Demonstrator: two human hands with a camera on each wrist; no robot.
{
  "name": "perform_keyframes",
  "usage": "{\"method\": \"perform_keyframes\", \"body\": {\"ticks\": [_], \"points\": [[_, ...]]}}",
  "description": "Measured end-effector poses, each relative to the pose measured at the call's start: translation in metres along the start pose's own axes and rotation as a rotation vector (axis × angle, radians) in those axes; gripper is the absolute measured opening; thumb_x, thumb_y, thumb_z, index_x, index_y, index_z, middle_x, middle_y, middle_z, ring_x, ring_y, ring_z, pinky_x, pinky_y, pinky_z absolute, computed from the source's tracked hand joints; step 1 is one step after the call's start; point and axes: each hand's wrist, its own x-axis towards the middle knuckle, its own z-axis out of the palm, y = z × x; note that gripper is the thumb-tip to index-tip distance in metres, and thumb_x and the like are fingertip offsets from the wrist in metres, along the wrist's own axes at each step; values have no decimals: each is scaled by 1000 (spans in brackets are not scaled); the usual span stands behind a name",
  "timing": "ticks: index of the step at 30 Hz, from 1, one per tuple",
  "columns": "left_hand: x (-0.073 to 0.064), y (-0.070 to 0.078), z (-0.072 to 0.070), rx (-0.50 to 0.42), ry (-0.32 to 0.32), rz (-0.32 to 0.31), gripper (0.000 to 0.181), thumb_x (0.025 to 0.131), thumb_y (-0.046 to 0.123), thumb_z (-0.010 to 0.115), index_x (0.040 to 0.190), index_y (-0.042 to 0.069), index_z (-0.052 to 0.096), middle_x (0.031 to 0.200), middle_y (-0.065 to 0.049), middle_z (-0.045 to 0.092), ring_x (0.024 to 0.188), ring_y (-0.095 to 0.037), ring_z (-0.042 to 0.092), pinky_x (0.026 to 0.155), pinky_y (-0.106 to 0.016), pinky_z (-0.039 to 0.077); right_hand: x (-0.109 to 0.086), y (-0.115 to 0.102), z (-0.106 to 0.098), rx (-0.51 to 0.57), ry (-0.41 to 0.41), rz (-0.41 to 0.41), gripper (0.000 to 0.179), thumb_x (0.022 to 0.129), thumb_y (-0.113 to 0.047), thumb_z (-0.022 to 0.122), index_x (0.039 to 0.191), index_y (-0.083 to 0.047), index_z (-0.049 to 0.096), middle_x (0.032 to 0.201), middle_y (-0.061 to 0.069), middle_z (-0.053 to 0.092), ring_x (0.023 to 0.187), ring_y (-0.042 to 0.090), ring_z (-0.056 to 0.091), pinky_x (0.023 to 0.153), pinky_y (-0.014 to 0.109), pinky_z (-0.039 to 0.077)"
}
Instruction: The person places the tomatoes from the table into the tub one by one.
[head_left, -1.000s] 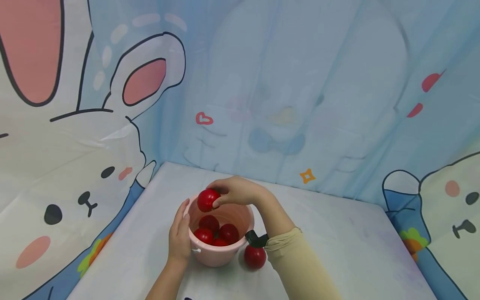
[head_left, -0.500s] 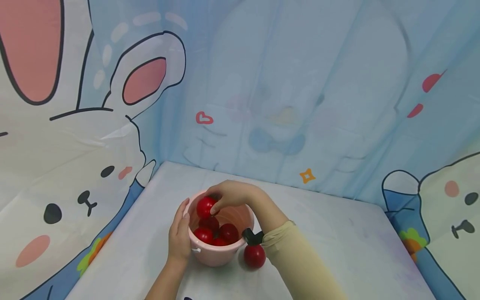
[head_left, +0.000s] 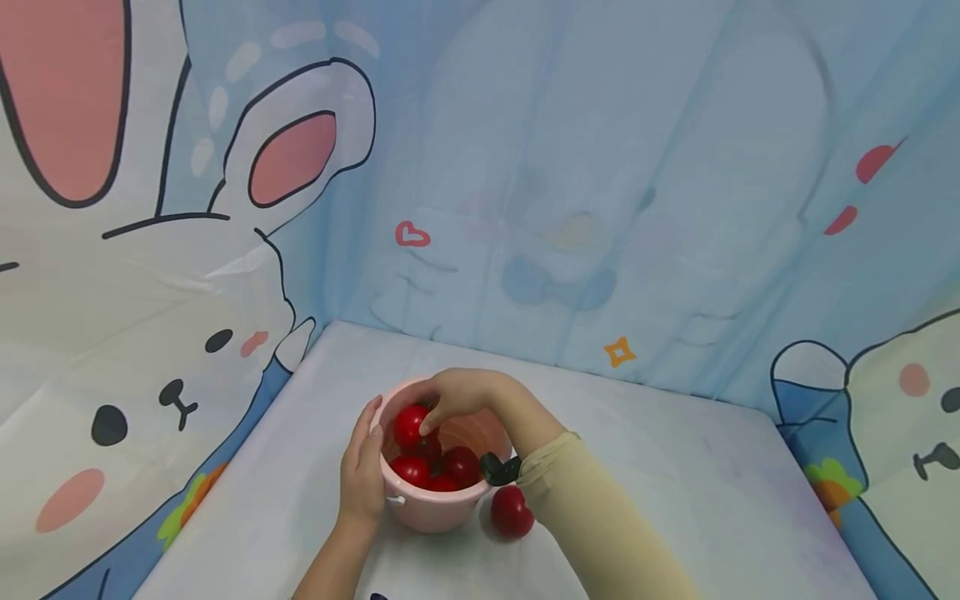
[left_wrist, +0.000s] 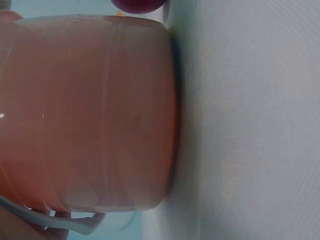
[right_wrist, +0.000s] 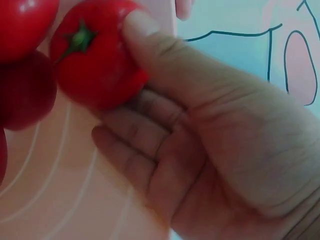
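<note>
In the head view a pink bucket [head_left: 431, 515] stands on the white table with several red tomatoes [head_left: 460, 466] inside it. My right hand [head_left: 468, 396] reaches over the far rim and holds a tomato [head_left: 408, 426] between thumb and fingers, inside the bucket's mouth and above the others. The right wrist view shows this tomato's green calyx, with the thumb [right_wrist: 150, 37] pressed on its skin. My left hand [head_left: 362, 475] rests against the bucket's left side with fairly straight fingers. A white handle [left_wrist: 75, 224] runs along the bucket near the left fingers.
One more tomato [head_left: 512, 512] lies on the table just right of the bucket, partly behind the right sleeve [head_left: 592, 508]. A cartoon-printed curtain [head_left: 480, 167] hangs behind the white table [head_left: 675, 467]. A small dark object [head_left: 378, 597] shows at the bottom edge.
My right hand has lowered the held tomato from above the rim into the bucket's mouth. The left hand stays against the bucket. The view has shifted slightly.
</note>
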Motion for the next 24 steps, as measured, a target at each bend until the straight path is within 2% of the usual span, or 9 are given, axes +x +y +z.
{"method": "perform_keyframes", "body": {"ticks": [7, 15, 24], "points": [[1, -1, 0, 9, -5, 6, 43, 104, 38, 40, 146, 46, 36, 157, 16, 35, 149, -18, 30, 115, -54, 34, 8, 5, 1, -14, -34, -34, 46, 83, -21, 79, 124, -32, 63, 116, -10, 62, 112, 15, 55, 92, 43, 57], [1, -2, 0, 16, -4, -6, 42, 104, 39, 39, 146, 48, 36, 158, 15, 34, 149, -18, 31, 115, -55, 33, 11, 8, 3, 30, -65, -41, 44, 84, -20, 78, 124, -34, 63, 117, -9, 62, 114, 15, 55, 93, 45, 57], [0, -2, 0, 27, 3, 5, 42, 105, 40, 38, 146, 47, 37, 157, 15, 36, 148, -18, 31, 115, -59, 31, 5, 5, 2, -36, 1, 38, 44, 89, -26, 74, 131, -27, 63, 128, -5, 65, 118, 14, 58, 100, 40, 53]]}}
